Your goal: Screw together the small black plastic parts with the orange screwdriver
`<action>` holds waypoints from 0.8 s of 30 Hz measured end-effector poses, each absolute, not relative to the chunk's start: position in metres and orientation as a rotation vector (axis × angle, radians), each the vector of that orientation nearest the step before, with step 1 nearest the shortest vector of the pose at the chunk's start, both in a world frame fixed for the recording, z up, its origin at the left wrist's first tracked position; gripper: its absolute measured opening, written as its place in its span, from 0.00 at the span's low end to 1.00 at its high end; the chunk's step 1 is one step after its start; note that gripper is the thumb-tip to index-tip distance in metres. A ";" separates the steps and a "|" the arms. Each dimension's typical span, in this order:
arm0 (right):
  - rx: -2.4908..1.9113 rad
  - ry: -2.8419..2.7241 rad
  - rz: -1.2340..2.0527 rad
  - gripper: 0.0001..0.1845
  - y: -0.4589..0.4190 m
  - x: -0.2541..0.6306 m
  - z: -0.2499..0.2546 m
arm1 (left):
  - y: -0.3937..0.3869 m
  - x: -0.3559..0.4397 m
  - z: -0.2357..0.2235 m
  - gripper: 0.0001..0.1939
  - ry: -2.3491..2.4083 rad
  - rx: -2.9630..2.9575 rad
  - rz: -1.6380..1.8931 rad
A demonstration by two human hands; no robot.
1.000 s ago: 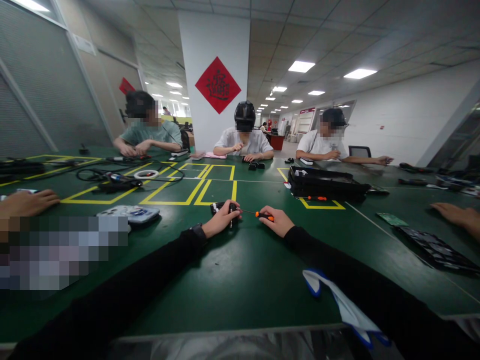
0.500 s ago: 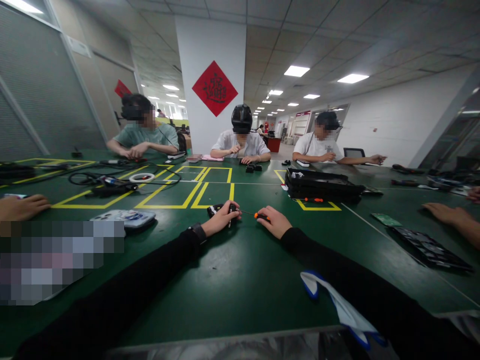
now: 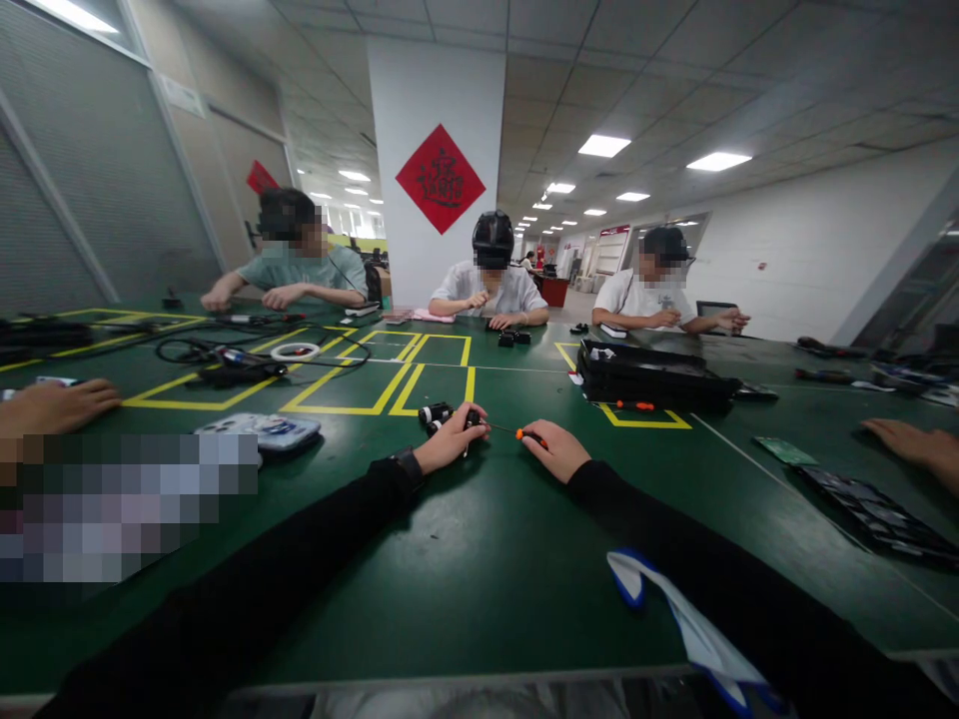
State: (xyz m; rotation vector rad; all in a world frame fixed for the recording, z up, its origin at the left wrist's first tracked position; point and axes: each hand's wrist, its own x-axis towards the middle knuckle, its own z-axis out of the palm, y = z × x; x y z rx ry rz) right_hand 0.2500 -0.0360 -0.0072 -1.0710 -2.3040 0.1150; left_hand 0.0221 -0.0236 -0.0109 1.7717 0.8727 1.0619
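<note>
My right hand [image 3: 558, 451] is closed around the black and orange handle of a screwdriver [image 3: 530, 437]. Its thin shaft points left, and the tip meets or nearly meets a small black part [image 3: 474, 419] in my left hand [image 3: 450, 440]. The fingers of that hand are wrapped round the part and hide most of it. Just beyond my left hand lie small black pieces with white ends [image 3: 435, 412], partly covered by the fingers. Both forearms in black sleeves rest along the green table [image 3: 479, 589].
A phone in a pale case [image 3: 274, 429] lies to the left, with coiled cables [image 3: 217, 350] beyond. Black trays [image 3: 651, 374] stand ahead right; a green circuit board [image 3: 784, 450] and a white-blue cloth [image 3: 696, 624] lie right. Several people sit around; a co-worker's hand [image 3: 79, 399] rests left.
The scene has shifted slightly right in my view. Both hands keep their grip, and more of the black-and-white pieces shows. Opposite, the left person's arms have spread and the right person's outstretched hand has drawn in.
</note>
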 end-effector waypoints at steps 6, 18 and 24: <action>-1.083 -2.287 0.129 0.11 -0.038 0.252 -0.007 | -0.028 0.022 -0.012 0.14 0.873 1.804 1.072; -1.056 -2.337 0.058 0.11 -0.041 0.250 -0.005 | -0.033 0.022 -0.011 0.15 0.918 1.826 1.072; -1.101 -2.308 0.055 0.10 -0.040 0.251 -0.008 | -0.032 0.022 -0.012 0.15 0.910 1.870 1.067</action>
